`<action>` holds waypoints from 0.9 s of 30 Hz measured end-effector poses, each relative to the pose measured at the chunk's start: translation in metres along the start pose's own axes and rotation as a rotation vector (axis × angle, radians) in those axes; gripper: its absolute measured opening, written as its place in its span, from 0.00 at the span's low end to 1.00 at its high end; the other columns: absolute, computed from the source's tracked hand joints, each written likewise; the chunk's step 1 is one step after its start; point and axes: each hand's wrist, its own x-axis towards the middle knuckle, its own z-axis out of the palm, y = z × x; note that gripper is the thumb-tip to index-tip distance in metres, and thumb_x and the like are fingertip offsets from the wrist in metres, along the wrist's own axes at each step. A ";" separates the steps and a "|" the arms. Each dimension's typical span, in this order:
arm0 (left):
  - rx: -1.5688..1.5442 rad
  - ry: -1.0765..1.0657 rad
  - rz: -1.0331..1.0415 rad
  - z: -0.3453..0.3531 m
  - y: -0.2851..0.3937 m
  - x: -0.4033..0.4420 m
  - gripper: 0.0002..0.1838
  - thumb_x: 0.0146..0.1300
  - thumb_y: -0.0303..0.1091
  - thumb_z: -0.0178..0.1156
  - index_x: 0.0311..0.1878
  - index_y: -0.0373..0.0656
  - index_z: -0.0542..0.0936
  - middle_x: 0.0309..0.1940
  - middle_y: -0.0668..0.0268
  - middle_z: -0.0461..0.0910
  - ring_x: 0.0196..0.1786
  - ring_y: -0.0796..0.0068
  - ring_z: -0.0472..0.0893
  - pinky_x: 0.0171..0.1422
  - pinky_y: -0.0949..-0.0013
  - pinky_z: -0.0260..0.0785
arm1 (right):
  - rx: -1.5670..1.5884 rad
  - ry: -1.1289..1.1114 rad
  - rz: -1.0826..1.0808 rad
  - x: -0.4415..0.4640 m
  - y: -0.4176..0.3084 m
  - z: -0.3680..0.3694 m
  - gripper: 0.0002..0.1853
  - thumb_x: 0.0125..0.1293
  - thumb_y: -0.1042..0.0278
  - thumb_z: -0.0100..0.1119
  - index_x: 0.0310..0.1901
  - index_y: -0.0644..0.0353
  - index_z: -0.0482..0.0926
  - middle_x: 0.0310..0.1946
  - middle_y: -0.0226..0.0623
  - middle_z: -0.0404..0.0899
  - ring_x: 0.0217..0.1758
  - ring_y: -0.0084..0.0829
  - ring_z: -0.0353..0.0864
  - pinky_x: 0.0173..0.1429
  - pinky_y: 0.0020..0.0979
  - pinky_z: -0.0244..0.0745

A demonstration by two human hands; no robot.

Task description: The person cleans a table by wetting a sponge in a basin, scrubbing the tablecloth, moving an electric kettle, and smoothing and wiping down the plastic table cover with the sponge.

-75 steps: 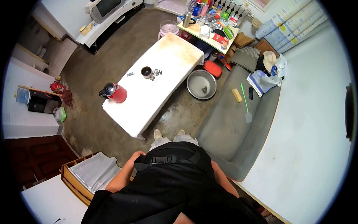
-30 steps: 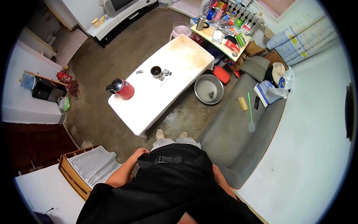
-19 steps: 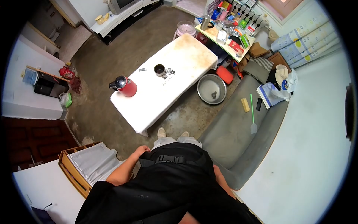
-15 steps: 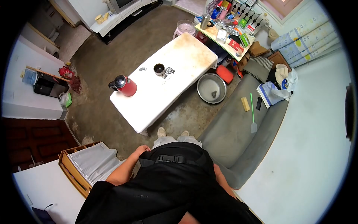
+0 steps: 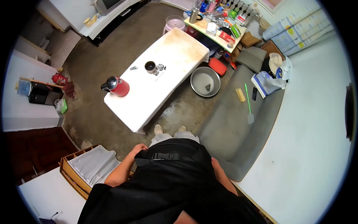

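My left hand (image 5: 140, 147) hangs at my side, against the edge of the black clothing (image 5: 175, 179) around my waist; its fingers are mostly hidden. On the other side my right forearm (image 5: 223, 178) shows beside my hip, with the hand almost wholly covered by the clothing. In front of my feet stands a long table with a white cover (image 5: 130, 115). On it are a red kettle (image 5: 120, 88) with a black lid and handle, a dark cup (image 5: 150, 67) and a small grey item (image 5: 134, 68) I cannot make out.
A grey sofa (image 5: 223, 138) runs along the right, bearing a green fly swatter (image 5: 248, 104), a yellow block (image 5: 240, 95) and bags. A metal basin (image 5: 194, 87) sits on the floor between sofa and table. Behind is a cluttered side table (image 5: 203, 30). A wooden rack (image 5: 69, 175) stands left.
The view has shifted slightly, so the table, sofa and basin sit a little further left and higher. Both arms stay at my sides; no object has moved.
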 end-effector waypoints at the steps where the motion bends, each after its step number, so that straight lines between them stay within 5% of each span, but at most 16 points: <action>1: 0.014 0.005 0.010 0.001 0.002 -0.003 0.07 0.62 0.28 0.58 0.40 0.38 0.82 0.30 0.68 0.82 0.34 0.76 0.79 0.40 0.68 0.73 | 0.008 0.013 0.011 -0.006 -0.009 0.006 0.13 0.71 0.65 0.57 0.44 0.66 0.84 0.36 0.30 0.84 0.38 0.26 0.81 0.45 0.30 0.76; 19: 0.185 0.020 -0.018 0.004 0.050 -0.023 0.08 0.66 0.27 0.54 0.41 0.36 0.80 0.32 0.66 0.82 0.36 0.75 0.79 0.43 0.69 0.73 | -0.131 0.067 0.047 0.009 0.011 -0.002 0.16 0.71 0.58 0.56 0.44 0.62 0.85 0.31 0.29 0.82 0.30 0.25 0.78 0.34 0.28 0.73; 22: 0.126 -0.008 -0.039 0.004 0.048 -0.021 0.07 0.68 0.28 0.54 0.42 0.36 0.80 0.32 0.67 0.82 0.35 0.76 0.78 0.42 0.70 0.72 | -0.148 0.101 0.174 0.006 0.005 -0.004 0.11 0.71 0.66 0.59 0.48 0.64 0.83 0.40 0.31 0.84 0.42 0.25 0.82 0.48 0.31 0.78; 27: 0.023 -0.017 -0.066 0.005 0.040 -0.021 0.07 0.69 0.28 0.54 0.41 0.37 0.80 0.31 0.68 0.81 0.34 0.77 0.78 0.40 0.70 0.72 | -0.091 0.016 0.178 0.016 0.008 -0.010 0.12 0.71 0.66 0.59 0.48 0.64 0.83 0.41 0.32 0.84 0.42 0.25 0.82 0.50 0.30 0.77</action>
